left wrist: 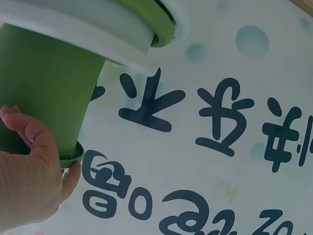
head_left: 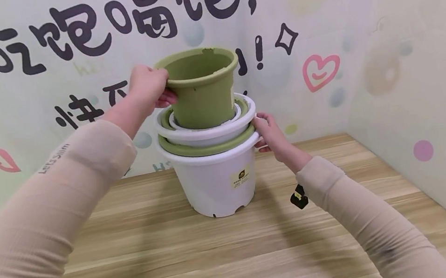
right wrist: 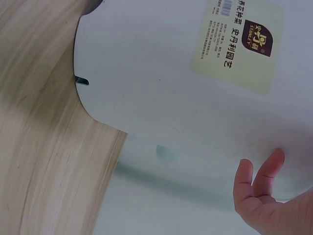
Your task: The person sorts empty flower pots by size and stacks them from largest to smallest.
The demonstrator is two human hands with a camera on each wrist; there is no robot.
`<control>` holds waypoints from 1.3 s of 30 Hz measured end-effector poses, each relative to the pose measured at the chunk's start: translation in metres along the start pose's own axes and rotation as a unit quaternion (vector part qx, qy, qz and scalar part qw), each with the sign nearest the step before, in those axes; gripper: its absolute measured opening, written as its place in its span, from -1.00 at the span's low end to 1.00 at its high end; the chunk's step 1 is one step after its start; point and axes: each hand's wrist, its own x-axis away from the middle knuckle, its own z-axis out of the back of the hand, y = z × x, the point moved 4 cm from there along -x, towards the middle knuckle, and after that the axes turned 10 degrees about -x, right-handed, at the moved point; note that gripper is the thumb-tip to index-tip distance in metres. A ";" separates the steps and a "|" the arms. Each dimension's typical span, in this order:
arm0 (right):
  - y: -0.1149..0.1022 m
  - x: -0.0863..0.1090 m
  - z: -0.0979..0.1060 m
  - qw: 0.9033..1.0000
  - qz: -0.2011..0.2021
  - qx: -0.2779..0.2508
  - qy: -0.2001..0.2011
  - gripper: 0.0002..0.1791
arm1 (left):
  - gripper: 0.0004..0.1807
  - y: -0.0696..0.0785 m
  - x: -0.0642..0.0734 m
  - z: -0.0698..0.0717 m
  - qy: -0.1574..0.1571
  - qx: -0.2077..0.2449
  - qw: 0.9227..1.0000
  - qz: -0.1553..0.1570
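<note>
My left hand (head_left: 150,88) grips the left rim of a green flower pot (head_left: 203,101), thumb and fingers on either side of it. That pot stands upright at the top of a nested stack, its lower part inside the smaller white and green rims. Below it show a white pot rim (head_left: 209,133), a green rim (head_left: 212,149) and a large white flower pot (head_left: 212,182) with a label (right wrist: 237,49). On the stack's right side, my right hand (head_left: 271,135) holds the large white pot's rim, fingertips against its wall in the right wrist view.
The stack stands on a wood-grain table (head_left: 222,261). Close behind is a wall (head_left: 329,111) with dark lettering and coloured shapes, and another wall (head_left: 431,83) borders the right side. A small black object (head_left: 298,198) shows beside the right sleeve (head_left: 360,215).
</note>
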 end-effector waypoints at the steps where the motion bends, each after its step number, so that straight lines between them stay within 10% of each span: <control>1: 0.000 0.000 0.000 1.000 0.000 0.000 -0.001 -0.37 | -0.89 -0.002 -0.001 -0.002 0.001 -0.002 1.000 0.001; 28: 0.001 -0.002 0.001 1.000 -0.003 0.008 -0.011 -0.32 | -0.58 -0.042 -0.026 -0.033 -0.087 -0.089 0.992 0.036; 39: 0.000 -0.001 0.001 1.000 -0.005 0.005 -0.013 -0.33 | -0.84 -0.044 -0.027 -0.032 -0.114 -0.246 0.962 -0.011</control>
